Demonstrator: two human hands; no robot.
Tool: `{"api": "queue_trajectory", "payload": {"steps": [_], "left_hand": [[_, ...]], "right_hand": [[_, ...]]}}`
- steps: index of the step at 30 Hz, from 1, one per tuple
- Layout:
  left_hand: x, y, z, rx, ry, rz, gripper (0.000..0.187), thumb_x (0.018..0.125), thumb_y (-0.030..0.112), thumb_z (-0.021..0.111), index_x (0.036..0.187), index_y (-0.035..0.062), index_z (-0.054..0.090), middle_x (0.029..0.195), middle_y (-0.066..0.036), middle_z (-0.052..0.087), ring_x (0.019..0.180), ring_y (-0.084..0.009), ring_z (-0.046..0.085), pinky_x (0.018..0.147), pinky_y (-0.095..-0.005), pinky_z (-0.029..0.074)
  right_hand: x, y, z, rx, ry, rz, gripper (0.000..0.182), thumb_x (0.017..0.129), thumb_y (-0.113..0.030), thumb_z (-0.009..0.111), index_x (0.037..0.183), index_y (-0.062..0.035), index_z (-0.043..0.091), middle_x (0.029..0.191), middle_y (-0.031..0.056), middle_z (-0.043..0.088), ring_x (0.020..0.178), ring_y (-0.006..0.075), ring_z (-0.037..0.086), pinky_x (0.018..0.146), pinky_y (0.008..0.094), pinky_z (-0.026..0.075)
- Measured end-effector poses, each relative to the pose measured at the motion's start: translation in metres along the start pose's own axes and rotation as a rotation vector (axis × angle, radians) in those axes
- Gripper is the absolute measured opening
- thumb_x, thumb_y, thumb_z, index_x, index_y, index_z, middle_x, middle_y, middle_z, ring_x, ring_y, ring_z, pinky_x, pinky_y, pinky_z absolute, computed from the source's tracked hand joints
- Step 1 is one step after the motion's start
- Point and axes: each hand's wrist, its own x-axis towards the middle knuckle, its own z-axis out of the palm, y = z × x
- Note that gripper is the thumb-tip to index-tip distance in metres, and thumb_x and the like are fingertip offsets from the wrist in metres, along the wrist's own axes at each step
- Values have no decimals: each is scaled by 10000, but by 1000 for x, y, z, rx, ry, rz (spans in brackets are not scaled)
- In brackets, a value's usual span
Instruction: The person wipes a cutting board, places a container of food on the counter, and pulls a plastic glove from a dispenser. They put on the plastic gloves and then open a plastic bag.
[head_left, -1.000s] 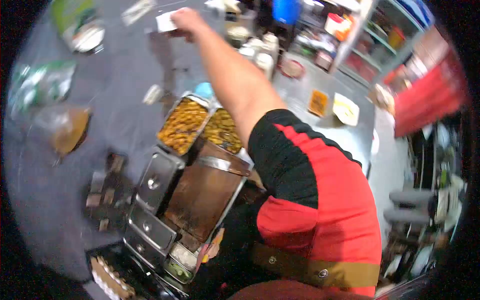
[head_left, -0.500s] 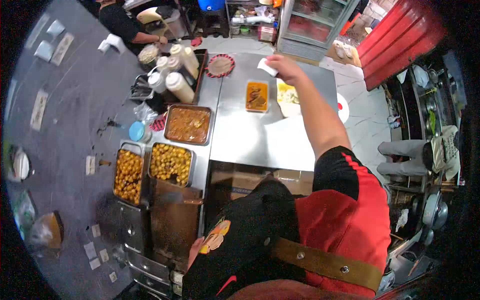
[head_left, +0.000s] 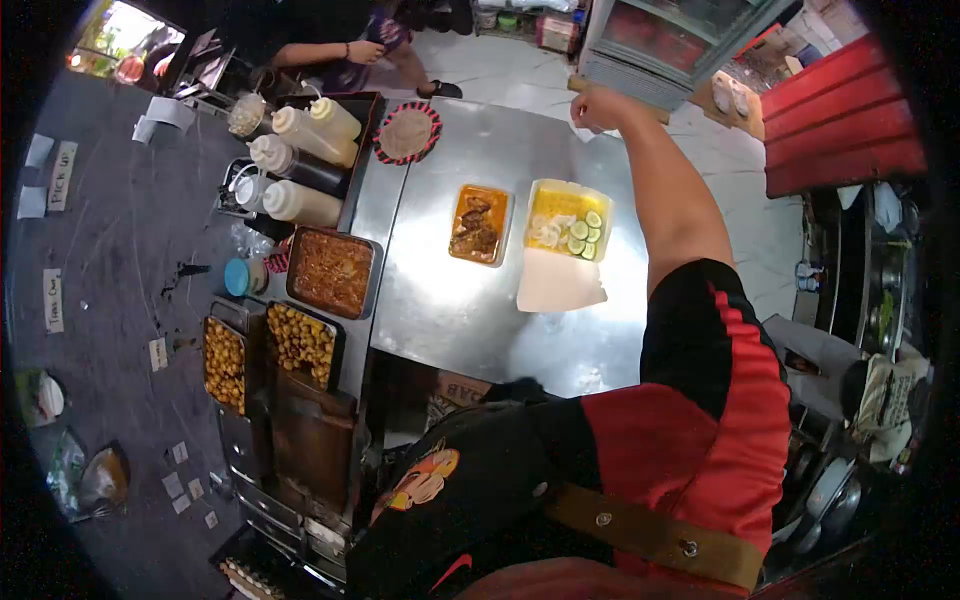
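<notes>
My right hand [head_left: 600,108] reaches out over the far right edge of the steel table, fingers curled down. A white piece, like folded paper or tissue, shows under its fingers, mostly hidden. Nearer to me on the table lies an open takeaway box [head_left: 562,285] with yellow food, sliced cucumber [head_left: 587,236] and pale slices in it; its lid is folded toward me. To its left stands a clear tub [head_left: 480,225] of orange-brown sauce with dark pieces. My left hand is out of the picture.
A woven round mat [head_left: 408,132], squeeze bottles [head_left: 302,203], a tray of red-brown sauce [head_left: 332,272] and trays of small golden balls [head_left: 302,340] line the left side. A dark labelled counter [head_left: 110,300] lies farther left. Another person's hand [head_left: 365,52] is beyond the bottles.
My right hand has moved to the far right table edge, away from the tub, with the white piece. The view has shifted, and the takeaway box now shows fully.
</notes>
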Motion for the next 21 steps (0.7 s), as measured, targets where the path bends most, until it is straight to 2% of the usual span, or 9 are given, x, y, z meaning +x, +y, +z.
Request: {"api": "queue_trajectory", "payload": {"steps": [2,4,5,7,12,16,17,18,21], "left_hand": [[-12,1,7,46,11,-30,439,1009,346,574,1348,67,564,1214,-152,667,1055,-278,667,964,-414,513],[-23,0,13,92,24,-56,449,1006,354,576,1351,66,563,1217,-152,666,1055,-279,667,963,-414,512],[-28,-1,16,116,28,-66,454,1005,358,578,1352,66,562,1218,-152,665,1055,-279,667,963,-415,512],[-36,-1,18,154,34,-79,463,1002,366,580,1354,65,561,1220,-152,664,1055,-280,667,963,-415,512],[-51,-28,21,248,20,-28,487,996,385,586,1360,62,558,1226,-153,662,1055,-282,667,963,-416,510],[-57,-34,18,764,-62,378,507,991,401,591,1364,60,556,1231,-153,660,1055,-284,667,963,-416,509],[-56,-38,19,859,-37,466,511,990,405,593,1365,60,555,1233,-153,659,1055,-284,667,963,-417,509],[-64,-33,25,817,49,447,511,990,405,593,1365,60,555,1233,-153,659,1055,-284,667,963,-417,509],[-81,7,29,272,47,-64,572,978,562,568,1208,53,690,1092,-114,719,987,-271,676,901,-381,510]], "right_hand": [[19,2,1,-179,-82,-46,98,840,-190,731,901,-113,726,805,41,701,694,161,642,614,355,508],[40,7,8,-261,-115,80,101,801,-170,688,867,-137,757,1040,99,736,823,289,693,753,420,553],[47,9,14,-258,-120,65,101,801,-170,688,867,-137,757,1040,99,736,823,289,693,753,420,553],[55,17,30,-583,70,-35,139,812,-172,679,909,-147,774,1061,112,721,932,331,697,817,452,553],[70,41,59,-484,215,73,168,804,-253,745,960,-195,764,1119,72,650,1090,297,631,936,519,466],[62,64,76,-336,443,-49,664,722,-198,830,1345,-147,607,1325,128,588,1217,363,575,1016,482,469],[59,62,85,-317,533,-33,600,747,-177,808,1313,-103,624,1339,162,579,1258,372,542,1056,508,430],[58,66,94,-356,587,-10,490,810,-226,756,1267,-92,640,1332,181,575,1277,380,519,1084,504,402],[45,47,100,-346,437,94,318,895,-323,670,1065,-58,705,1274,161,592,1210,363,553,986,514,443]]}}
